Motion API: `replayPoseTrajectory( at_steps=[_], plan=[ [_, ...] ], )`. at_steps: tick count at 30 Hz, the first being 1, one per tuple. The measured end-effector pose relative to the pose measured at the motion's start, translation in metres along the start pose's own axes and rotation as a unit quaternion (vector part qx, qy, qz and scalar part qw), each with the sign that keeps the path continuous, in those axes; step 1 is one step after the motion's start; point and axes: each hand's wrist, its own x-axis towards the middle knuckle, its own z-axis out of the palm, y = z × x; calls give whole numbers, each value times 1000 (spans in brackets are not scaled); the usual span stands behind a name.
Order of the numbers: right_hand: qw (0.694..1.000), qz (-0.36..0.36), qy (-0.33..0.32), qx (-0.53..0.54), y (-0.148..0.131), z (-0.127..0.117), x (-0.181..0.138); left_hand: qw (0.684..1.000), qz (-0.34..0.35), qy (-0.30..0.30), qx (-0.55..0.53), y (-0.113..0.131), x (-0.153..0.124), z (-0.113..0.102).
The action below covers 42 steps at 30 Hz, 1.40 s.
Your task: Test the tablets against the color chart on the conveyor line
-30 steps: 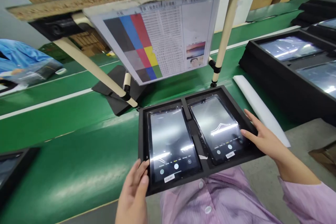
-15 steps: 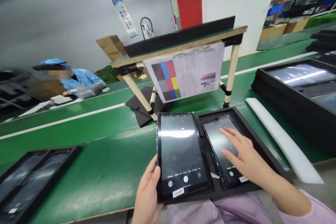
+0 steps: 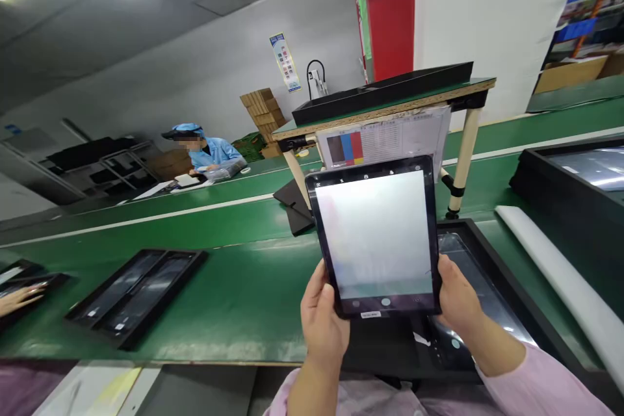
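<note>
Head view showed the left hand [image 3: 324,318] and right hand [image 3: 458,296] clasping a tablet [image 3: 380,234] by its lower side edges, most of their fingers hidden behind; it stood raised between them, neither hand nearer, its long axis running up and away from the wrists. Beneath lay a black tray [image 3: 383,348], holding a second tablet [image 3: 480,283] below the right hand, and beyond the screen hung a colour chart [image 3: 385,140] under a stand [image 3: 385,110].

Lit tablet [image 3: 377,237] between left grip [image 3: 325,322] and right grip [image 3: 458,299], black tray [image 3: 383,346] below, color chart [image 3: 380,140] behind
</note>
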Motion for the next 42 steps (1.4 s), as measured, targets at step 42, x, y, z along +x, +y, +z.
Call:
replayPoseTrajectory(
  at_steps=[42],
  plan=[
    [985, -29, -130, -110, -16, -12, -12, 990, -132, -26, -31, -3, -6, -16]
  ],
)
